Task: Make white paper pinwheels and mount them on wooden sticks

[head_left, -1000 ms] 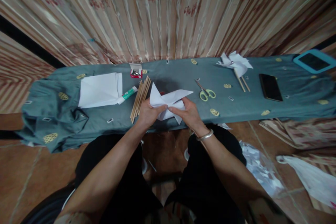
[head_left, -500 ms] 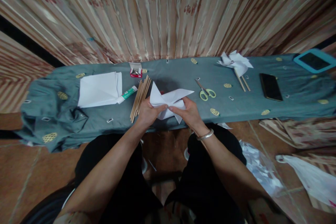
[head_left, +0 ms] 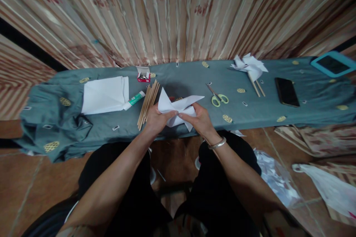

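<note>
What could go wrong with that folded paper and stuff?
The folded paper, pinched by the left hand and right hand, could spring open if either slips. The wooden sticks lie loose beside the left hand, so a bump might roll them. The red box stands open, so a knock could spill its shiny bits.

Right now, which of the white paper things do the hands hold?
The folded paper with pointed corners, between the left hand and right hand. The flat paper stack at left and the pinwheels at right lie on the cloth, untouched.
</note>
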`<state>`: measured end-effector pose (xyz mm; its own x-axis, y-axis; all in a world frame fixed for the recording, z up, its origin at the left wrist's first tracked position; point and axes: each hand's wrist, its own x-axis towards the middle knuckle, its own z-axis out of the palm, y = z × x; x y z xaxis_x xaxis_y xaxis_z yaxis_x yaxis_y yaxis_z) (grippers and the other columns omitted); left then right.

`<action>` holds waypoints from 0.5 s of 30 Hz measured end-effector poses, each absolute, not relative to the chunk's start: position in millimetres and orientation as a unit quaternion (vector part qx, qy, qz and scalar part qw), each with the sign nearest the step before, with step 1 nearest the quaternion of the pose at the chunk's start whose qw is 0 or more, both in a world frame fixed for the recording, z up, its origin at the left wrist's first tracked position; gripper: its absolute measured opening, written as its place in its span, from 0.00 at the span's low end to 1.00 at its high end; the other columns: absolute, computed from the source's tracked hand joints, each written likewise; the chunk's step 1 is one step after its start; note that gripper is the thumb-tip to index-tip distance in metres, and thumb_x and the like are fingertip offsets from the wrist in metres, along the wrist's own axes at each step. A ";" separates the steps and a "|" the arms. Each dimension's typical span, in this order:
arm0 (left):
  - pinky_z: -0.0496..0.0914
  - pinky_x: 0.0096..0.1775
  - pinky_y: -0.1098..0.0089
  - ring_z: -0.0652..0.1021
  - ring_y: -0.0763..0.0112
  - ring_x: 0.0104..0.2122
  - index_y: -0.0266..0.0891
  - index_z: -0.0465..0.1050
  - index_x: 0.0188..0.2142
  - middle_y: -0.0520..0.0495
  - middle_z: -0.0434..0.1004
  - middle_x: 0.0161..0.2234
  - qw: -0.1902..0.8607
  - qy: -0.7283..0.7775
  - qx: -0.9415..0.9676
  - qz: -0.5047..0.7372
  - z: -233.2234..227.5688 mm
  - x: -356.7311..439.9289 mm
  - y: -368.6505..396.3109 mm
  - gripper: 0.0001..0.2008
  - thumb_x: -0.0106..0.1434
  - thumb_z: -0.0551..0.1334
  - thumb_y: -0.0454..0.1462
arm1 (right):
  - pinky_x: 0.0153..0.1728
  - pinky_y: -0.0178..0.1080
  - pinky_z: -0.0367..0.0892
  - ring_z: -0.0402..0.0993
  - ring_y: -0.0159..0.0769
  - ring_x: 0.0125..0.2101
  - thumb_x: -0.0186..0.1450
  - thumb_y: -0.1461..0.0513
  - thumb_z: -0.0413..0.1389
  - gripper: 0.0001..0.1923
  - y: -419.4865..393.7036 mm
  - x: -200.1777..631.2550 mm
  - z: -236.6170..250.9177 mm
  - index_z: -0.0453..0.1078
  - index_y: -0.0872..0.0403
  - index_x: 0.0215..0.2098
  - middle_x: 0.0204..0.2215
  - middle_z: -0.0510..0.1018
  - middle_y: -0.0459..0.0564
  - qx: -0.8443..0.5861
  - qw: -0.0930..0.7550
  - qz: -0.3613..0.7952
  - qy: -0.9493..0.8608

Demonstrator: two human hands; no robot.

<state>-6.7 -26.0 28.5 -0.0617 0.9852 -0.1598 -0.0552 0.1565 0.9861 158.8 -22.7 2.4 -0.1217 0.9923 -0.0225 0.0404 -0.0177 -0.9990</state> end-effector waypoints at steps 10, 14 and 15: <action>0.75 0.35 0.65 0.80 0.63 0.30 0.32 0.78 0.44 0.46 0.82 0.31 0.529 0.541 0.432 0.491 18.2 -7.8 -23.5 0.29 0.40 0.75 0.40 | 0.37 0.40 0.72 0.77 0.39 0.34 0.52 0.54 0.67 0.22 -24.1 158.4 7.0 0.72 0.52 0.42 0.35 0.82 0.47 -0.487 0.444 0.526 -0.537; 0.76 0.34 0.65 0.80 0.63 0.29 0.33 0.78 0.43 0.46 0.82 0.30 0.532 0.543 0.427 0.490 16.3 -7.1 -23.6 0.28 0.40 0.74 0.40 | 0.38 0.40 0.72 0.78 0.40 0.34 0.52 0.54 0.67 0.22 -24.0 158.5 4.9 0.72 0.53 0.42 0.35 0.82 0.48 -0.489 0.443 0.525 -0.538; 0.76 0.34 0.65 0.80 0.62 0.29 0.33 0.78 0.43 0.46 0.82 0.30 0.534 0.542 0.426 0.490 16.2 -7.1 -23.8 0.28 0.40 0.74 0.40 | 0.38 0.40 0.72 0.78 0.40 0.35 0.52 0.54 0.67 0.22 -23.9 158.6 4.2 0.72 0.52 0.42 0.36 0.82 0.48 -0.488 0.444 0.524 -0.539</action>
<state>-7.1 -23.8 16.2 -0.0670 0.9847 -0.1611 -0.0604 0.1571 0.9857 158.6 -23.9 4.2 -0.1293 0.9910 -0.0340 0.0610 -0.0263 -0.9978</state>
